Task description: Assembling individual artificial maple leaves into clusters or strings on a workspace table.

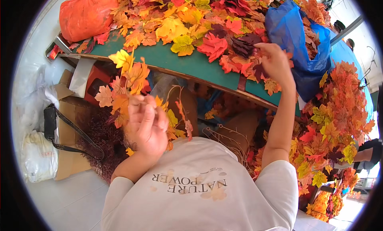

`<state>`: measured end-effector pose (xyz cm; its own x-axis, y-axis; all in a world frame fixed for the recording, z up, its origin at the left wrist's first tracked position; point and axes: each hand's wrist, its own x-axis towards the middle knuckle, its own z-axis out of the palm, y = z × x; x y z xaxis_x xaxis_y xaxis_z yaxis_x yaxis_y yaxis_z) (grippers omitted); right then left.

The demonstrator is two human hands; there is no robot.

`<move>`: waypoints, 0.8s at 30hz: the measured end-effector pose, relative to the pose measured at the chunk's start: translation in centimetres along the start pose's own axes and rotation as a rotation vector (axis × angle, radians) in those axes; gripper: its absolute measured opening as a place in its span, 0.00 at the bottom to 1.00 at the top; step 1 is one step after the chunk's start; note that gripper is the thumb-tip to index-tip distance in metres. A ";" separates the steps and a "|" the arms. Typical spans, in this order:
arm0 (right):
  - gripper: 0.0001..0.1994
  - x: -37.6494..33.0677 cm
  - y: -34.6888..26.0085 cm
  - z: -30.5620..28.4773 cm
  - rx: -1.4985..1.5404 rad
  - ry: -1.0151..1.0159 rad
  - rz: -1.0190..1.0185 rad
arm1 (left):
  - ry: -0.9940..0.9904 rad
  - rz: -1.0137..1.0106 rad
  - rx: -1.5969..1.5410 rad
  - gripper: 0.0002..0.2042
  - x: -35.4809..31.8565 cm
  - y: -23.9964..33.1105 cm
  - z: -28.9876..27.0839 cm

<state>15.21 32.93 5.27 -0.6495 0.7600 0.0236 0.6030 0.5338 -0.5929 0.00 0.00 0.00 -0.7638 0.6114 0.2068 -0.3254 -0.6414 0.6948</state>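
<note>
My left hand [148, 125] is closed in front of my chest. Its fingers grip a garland of artificial maple leaves [137, 76], yellow and orange, which rises above the hand and trails down beside it. At the table's right part, the curled fingers of my right hand [275, 61] pinch at the edge of a bunch of dark maroon artificial leaves [244, 46]. Around that bunch lie red leaves [212, 46] and a yellow-green leaf [182, 45]. A thin brown stem with small leaves [188, 127] hangs over my lap.
The green table [159, 55] carries a heap of loose leaves. An orange-red bag [85, 16] sits at its far left, a blue plastic bag [289, 35] at the right. Leaf garlands [339, 111] pile up beside me. Bare brown stems [229, 141] lie near my lap; a cardboard box [70, 151] stands left.
</note>
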 end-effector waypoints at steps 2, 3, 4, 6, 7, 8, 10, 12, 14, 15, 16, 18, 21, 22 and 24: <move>0.20 -1.0 1.2 2.1 -0.371 0.260 -0.581 | -0.034 -0.056 -0.098 0.12 -0.1 -0.6 1.7; 0.20 -1.0 2.7 2.1 -0.397 0.264 -0.574 | -0.093 -0.074 -0.109 0.10 -0.3 -2.1 2.3; 0.18 -0.5 3.9 2.5 -0.404 0.270 -0.551 | -0.107 -0.105 -0.101 0.10 -0.4 -2.8 2.8; 0.12 0.4 6.3 3.4 -0.429 0.280 -0.556 | -0.109 -0.180 -0.109 0.09 -0.8 -4.0 3.4; 0.12 0.6 6.9 3.6 -0.434 0.283 -0.551 | -0.114 -0.184 -0.113 0.09 -0.9 -4.5 3.7; 0.10 0.6 7.5 3.7 -0.467 0.276 -0.541 | -0.132 -0.170 -0.122 0.09 -1.0 -5.1 3.8; 0.08 0.6 7.5 3.3 -0.505 0.274 -0.537 | -0.141 -0.148 -0.135 0.09 -1.1 -6.1 4.1; 0.05 0.5 7.3 2.8 -0.593 0.261 -0.511 | -0.104 -0.148 -0.153 0.09 -1.2 -7.0 4.6; 0.05 1.2 7.1 1.7 -0.537 0.354 -0.553 | -0.066 -0.147 -0.175 0.09 -1.3 -7.6 4.6; 0.06 1.5 7.5 0.9 -0.485 0.442 -0.583 | -0.068 -0.153 -0.181 0.09 -1.3 -8.1 4.6; 0.04 2.1 7.7 -0.2 -0.462 0.538 -0.576 | -0.065 -0.158 -0.184 0.09 -1.3 -8.4 4.7; 0.04 2.9 7.7 -2.0 -0.364 0.616 -0.357 | -0.053 -0.175 -0.160 0.09 -1.4 -8.7 4.7; 0.06 3.0 7.7 -2.2 0.458 0.705 -0.146 | -0.061 -0.237 -0.147 0.09 -1.3 -9.4 4.7; 0.06 2.9 7.6 -1.8 1.172 0.669 -0.136 | -0.064 -0.255 -0.150 0.10 -1.4 -9.7 4.6; 0.07 0.5 6.8 -0.3 1.261 0.626 -0.155 | -0.088 -0.280 -0.136 0.12 -1.5 -10.5 4.3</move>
<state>19.17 37.05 1.47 -0.1595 0.9391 0.3043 -0.4832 0.1945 -0.8536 6.97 7.80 -4.64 -0.5848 0.8069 0.0834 -0.5921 -0.4949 0.6360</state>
